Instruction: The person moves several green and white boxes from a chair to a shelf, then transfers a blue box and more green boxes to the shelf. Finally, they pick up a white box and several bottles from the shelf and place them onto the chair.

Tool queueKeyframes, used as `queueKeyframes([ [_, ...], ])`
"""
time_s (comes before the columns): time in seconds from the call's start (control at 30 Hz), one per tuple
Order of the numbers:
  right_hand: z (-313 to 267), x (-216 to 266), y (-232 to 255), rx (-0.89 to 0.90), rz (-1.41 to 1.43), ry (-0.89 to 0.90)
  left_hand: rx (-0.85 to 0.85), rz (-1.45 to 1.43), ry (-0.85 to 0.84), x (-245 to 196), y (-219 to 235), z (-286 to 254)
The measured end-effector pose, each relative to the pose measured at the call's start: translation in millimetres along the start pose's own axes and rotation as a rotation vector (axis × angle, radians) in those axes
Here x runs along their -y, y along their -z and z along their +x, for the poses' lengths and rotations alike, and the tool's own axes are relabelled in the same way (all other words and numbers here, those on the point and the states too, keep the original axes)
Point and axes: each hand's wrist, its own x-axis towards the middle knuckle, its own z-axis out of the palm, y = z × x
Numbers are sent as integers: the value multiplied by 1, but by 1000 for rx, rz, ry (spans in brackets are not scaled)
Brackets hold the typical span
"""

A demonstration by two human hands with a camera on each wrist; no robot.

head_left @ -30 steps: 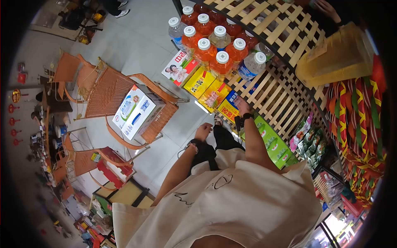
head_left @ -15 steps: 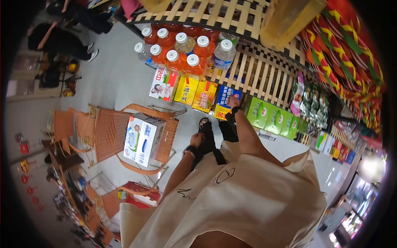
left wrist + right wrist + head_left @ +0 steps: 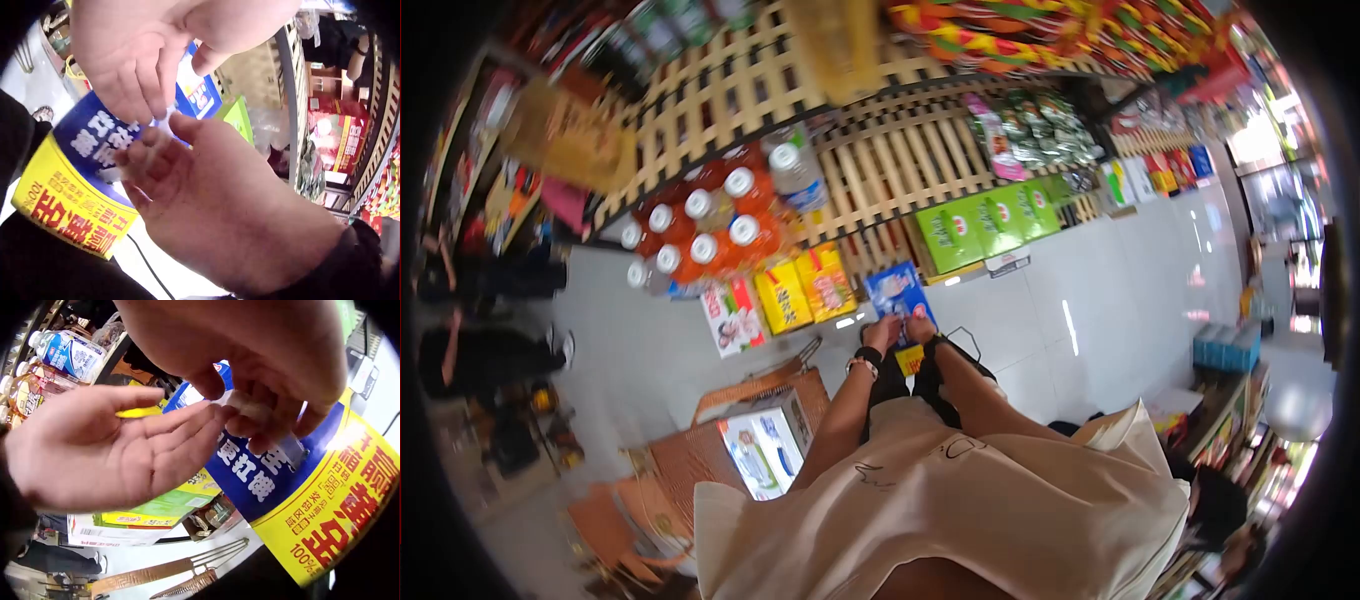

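Note:
The blue and yellow box [image 3: 897,284] stands tilted between the person's knees, its printed face filling much of the left wrist view. A clear plastic strip [image 3: 291,450] lies across its blue part. My right hand [image 3: 920,327] curls its fingers and thumb round the strip; in the right wrist view this hand [image 3: 250,356] comes from above. Palm up, my left hand [image 3: 119,447] reaches in from the side with nearly straight fingers, its fingertips touching the strip beside the right hand's fingers. Seen from the left wrist, the left hand [image 3: 137,56] is above and the right hand [image 3: 212,194] below.
Slatted shelves [image 3: 880,150] hold orange drink bottles [image 3: 703,248]. Yellow boxes [image 3: 784,297] and green boxes [image 3: 988,228] line the lower edge. A woven chair [image 3: 700,465] with a white carton [image 3: 762,455] stands at lower left. People stand at the far left.
The blue and yellow box has moved out from the row toward the person's knees. Both hands have come together at it, and the view has turned toward the green boxes.

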Motion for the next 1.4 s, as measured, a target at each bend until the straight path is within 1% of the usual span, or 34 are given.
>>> queueKeyframes([
  [0.03, -13, -8, 3, 20, -7, 5, 156, 34, 53, 17, 1, 20],
  [0.07, -94, 41, 91, 94, 168, -144, 129, 27, 84, 25, -7, 22],
  [0.1, -94, 26, 82, 91, 237, -214, 102, 22, 114, 32, -16, 21],
  [0.13, -104, 17, 83, 101, 241, -181, 23, 42, 173, 41, -20, 27],
  [0.17, -100, 0, 69, 101, 233, -143, -56, 60, 228, 54, -25, 36],
  [0.2, -121, 3, 91, 186, 285, -208, -109, 69, 269, 68, -30, 42],
  [0.23, -120, -11, 87, 221, 305, -245, -80, 64, 292, 76, -35, 44],
  [0.27, -90, -45, 47, 315, 315, -194, -66, 52, 320, 84, -41, 43],
  [0.3, -89, -56, 43, 230, 294, -144, -50, 46, 349, 91, -46, 42],
  [0.37, -135, -33, 119, 299, 248, -154, -24, 58, 389, 104, -58, 44],
  [0.4, -138, -37, 136, 278, 272, -156, -15, 75, 397, 108, -64, 43],
  [0.47, -144, -49, 149, 284, 287, -262, -3, 102, 414, 116, -74, 46],
  [0.5, -147, -56, 159, 281, 311, -261, 5, 121, 418, 117, -85, 45],
  [0.57, -146, -75, 185, 359, 434, -143, 42, 151, 425, 116, -118, 39],
  [0.6, -142, -89, 188, 326, 475, -27, 63, 167, 431, 118, -136, 40],
  [0.63, -130, -107, 180, 318, 487, -13, 84, 184, 433, 119, -152, 42],
  [0.7, -98, -145, 152, 129, 523, 58, 130, 225, 432, 125, -192, 46],
  [0.73, -95, -154, 174, 236, 535, -6, 151, 251, 429, 127, -209, 47],
  [0.77, -100, -164, 188, 87, 588, 22, 166, 287, 422, 127, -220, 48],
  [0.8, -104, -177, 202, 58, 630, 20, 196, 323, 425, 132, -236, 55],
  [0.87, -100, -207, 223, 40, 724, 22, 211, 422, 473, 136, -277, 53],
  [0.9, -100, -221, 236, 36, 769, 26, 173, 467, 439, 146, -291, 63],
  [0.93, -99, -231, 247, 29, 814, 31, 200, 496, 409, 155, -304, 73],
  [0.97, -99, -241, 255, 24, 856, 38, 222, 517, 381, 157, -323, 63],
  [1.03, -95, -257, 272, 17, 934, 54, 187, 478, 367, 157, -358, 43],
  [1.07, -93, -264, 278, 14, 972, 62, 217, 550, 371, 156, -372, 39],
  [1.1, -91, -271, 284, 12, 997, 69, 244, 540, 389, 163, -377, 51],
  [1.17, -90, -283, 299, 7, 1053, 83, 254, 630, 409, 162, -403, 45],
  [1.23, -89, -293, 314, 6, 1088, 107, 293, 670, 388, 192, -391, 112],
  [1.27, -87, -298, 320, 9, 1113, 116, 364, 715, 444, 194, -399, 112],
  [1.3, -84, -305, 324, 15, 1119, 102, 381, 788, 449, 187, -414, 96],
  [1.33, -64, -317, 306, 28, 1190, 18, 377, 861, 420, 182, -431, 81],
  [1.37, -63, -320, 311, 37, 1184, 3, 374, 934, 385, 179, -445, 76],
  [1.4, -62, -321, 324, 49, 1160, -27, 398, 975, 410, 177, -453, 81],
])
